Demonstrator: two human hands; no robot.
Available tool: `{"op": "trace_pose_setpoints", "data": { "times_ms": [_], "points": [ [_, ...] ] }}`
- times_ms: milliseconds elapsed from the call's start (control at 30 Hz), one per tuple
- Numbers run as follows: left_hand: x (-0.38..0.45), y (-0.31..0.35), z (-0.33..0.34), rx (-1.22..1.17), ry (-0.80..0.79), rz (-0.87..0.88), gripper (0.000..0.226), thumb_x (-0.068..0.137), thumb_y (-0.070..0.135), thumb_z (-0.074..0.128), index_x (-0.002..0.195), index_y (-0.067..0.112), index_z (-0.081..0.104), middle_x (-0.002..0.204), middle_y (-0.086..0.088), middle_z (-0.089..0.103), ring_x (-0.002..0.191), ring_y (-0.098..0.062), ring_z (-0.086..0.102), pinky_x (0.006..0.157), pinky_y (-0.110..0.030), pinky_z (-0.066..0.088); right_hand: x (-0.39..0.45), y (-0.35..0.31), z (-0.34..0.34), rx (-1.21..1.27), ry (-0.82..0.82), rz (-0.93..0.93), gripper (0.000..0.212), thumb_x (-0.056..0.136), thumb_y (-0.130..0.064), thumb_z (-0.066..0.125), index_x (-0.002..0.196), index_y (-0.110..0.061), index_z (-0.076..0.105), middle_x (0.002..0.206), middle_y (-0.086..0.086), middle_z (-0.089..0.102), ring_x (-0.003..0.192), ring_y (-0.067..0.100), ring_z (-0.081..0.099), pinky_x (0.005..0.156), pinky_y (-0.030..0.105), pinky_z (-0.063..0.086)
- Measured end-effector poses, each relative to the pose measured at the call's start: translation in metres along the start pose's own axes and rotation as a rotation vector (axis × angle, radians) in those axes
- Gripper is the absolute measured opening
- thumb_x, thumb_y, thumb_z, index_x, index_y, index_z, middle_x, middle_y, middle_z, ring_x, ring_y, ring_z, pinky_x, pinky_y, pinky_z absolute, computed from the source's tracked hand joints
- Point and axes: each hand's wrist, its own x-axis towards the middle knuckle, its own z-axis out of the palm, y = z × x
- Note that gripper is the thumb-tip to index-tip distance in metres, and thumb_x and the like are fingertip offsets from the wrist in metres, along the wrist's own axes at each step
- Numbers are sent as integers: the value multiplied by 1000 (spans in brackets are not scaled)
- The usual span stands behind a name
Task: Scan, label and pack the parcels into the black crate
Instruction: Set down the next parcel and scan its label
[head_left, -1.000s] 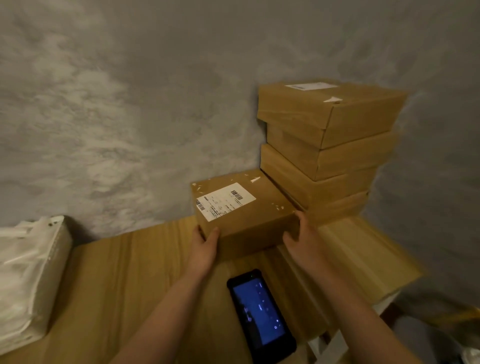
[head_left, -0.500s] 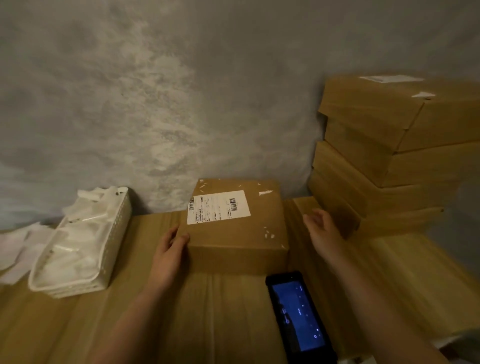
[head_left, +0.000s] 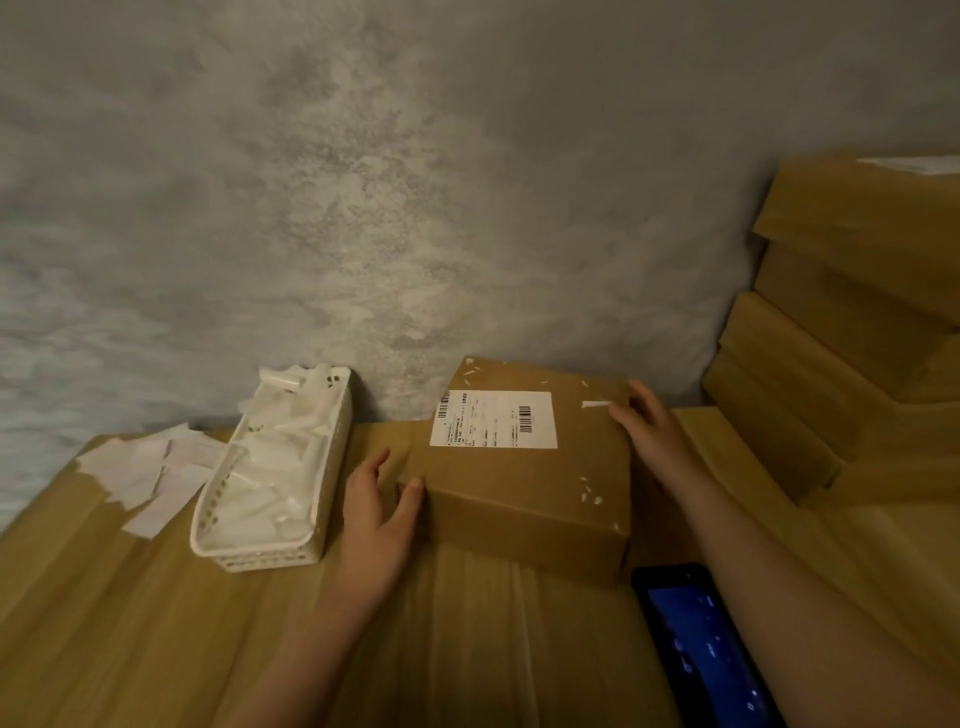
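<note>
Left hand: the left hand (head_left: 375, 512) lies on the wooden table top with the fingers spread; the thumb touches the near left corner of the brown cardboard parcel (head_left: 524, 480), and it grips nothing.
Right hand: the right hand (head_left: 648, 420) rests with loose, opened fingers on the far right edge of the same parcel, the forearm passing over the table from the lower right. I cannot tell if it presses or only touches.
Hands together: they are well apart, one at each side of the parcel, neither one closed around it.
Handheld device: a black device with a glowing blue screen (head_left: 701, 657) lies flat on the table, just beside the near right corner of the parcel and partly under the right forearm. Its small white marks are too small to read.
Table: a light wooden table top (head_left: 156, 623) with visible grain carries everything.
Parcel: it lies flat on the table, close to the wall, between the basket and the stack.
Label: a white rectangular shipping label (head_left: 493, 419) is stuck on the top face, with one barcode at its left edge and one at its right edge; the printed lines are too blurred to read. Small white paper scraps also stick on the top.
Basket: a white perforated plastic basket (head_left: 270, 556) full of white papers stands left of the left hand.
Loose papers: white slips (head_left: 150, 470) lie further left on the table.
Stack: more brown cardboard boxes (head_left: 841, 332) are piled at the right edge, against the grey mottled wall (head_left: 415, 182).
</note>
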Motion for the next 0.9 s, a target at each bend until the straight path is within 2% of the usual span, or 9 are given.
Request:
{"op": "trace_pose_setpoints", "data": {
  "times_ms": [100, 233, 300, 400, 467, 533, 667, 833, 900],
  "points": [
    [-17, -5, 3, 30, 52, 46, 26, 94, 35, 60, 117, 37, 47, 119, 12, 52, 111, -9, 54, 96, -30, 46, -3, 3, 4, 21, 31, 1, 54, 98, -29, 53, 148, -27, 32, 147, 2, 41, 126, 20, 45, 87, 33, 40],
    [-35, -2, 13, -143, -133, -56, 14, 97, 21, 60, 108, 25, 52, 103, 0, 59, 96, -13, 60, 75, -12, 43, -10, 5, 7, 15, 49, 38, 55, 99, -33, 51, 149, -29, 29, 147, 3, 41, 125, 24, 47, 85, 35, 42],
    [-39, -3, 20, -239, -193, -125, 24, 95, 21, 61, 115, 27, 49, 108, 3, 57, 101, -10, 60, 83, -20, 49, -13, 7, 8, -13, 68, 54, 57, 99, -35, 49, 151, -31, 26, 148, 3, 41, 119, 22, 49, 82, 34, 42],
    [-40, -6, 27, -258, -202, -175, 65, 88, 39, 67, 144, 31, 34, 134, 7, 49, 124, -13, 52, 108, -43, 44, -19, 10, 8, -25, 89, 60, 64, 98, -36, 51, 152, -34, 18, 149, 1, 40, 119, 22, 49, 84, 37, 45],
    [-37, -6, 25, -276, -185, -167, 92, 77, 58, 68, 153, 33, 23, 146, 7, 41, 132, -15, 46, 114, -44, 39, -26, 13, 6, -9, 38, 87, 70, 95, -38, 55, 151, -37, 14, 147, -3, 39, 125, 23, 46, 94, 43, 45],
    [-32, -5, 23, -293, -140, -153, 104, 70, 73, 67, 154, 35, 19, 152, 8, 37, 135, -13, 43, 115, -44, 36, -36, 15, 5, -60, -43, 89, 74, 90, -44, 62, 149, -36, 18, 137, -7, 40, 122, 20, 46, 94, 41, 44],
    [-15, 1, 19, -415, -106, -160, 83, 88, 49, 65, 155, 33, 20, 141, 12, 43, 120, -9, 50, 98, -28, 42, -53, 21, 6, -195, -53, 42, 77, 83, -49, 68, 143, -23, 27, 127, -3, 48, 109, 16, 54, 83, 30, 48],
    [22, 0, 15, -397, -153, -156, 77, 90, 32, 69, 153, 39, 24, 144, 5, 45, 123, -19, 54, 106, -45, 45, -69, 28, 5, -331, 9, -38, 52, 83, -50, 67, 116, -25, 37, 109, -4, 55, 89, 8, 58, 66, 22, 48],
    [35, 1, 19, -402, -157, -149, 69, 95, 21, 61, 152, 37, 26, 144, -1, 48, 119, -21, 59, 99, -44, 51, -76, 25, 5, -396, 27, -71, 46, 83, -50, 66, 110, -26, 38, 100, -6, 56, 82, 7, 59, 62, 20, 47]
  ]
}}
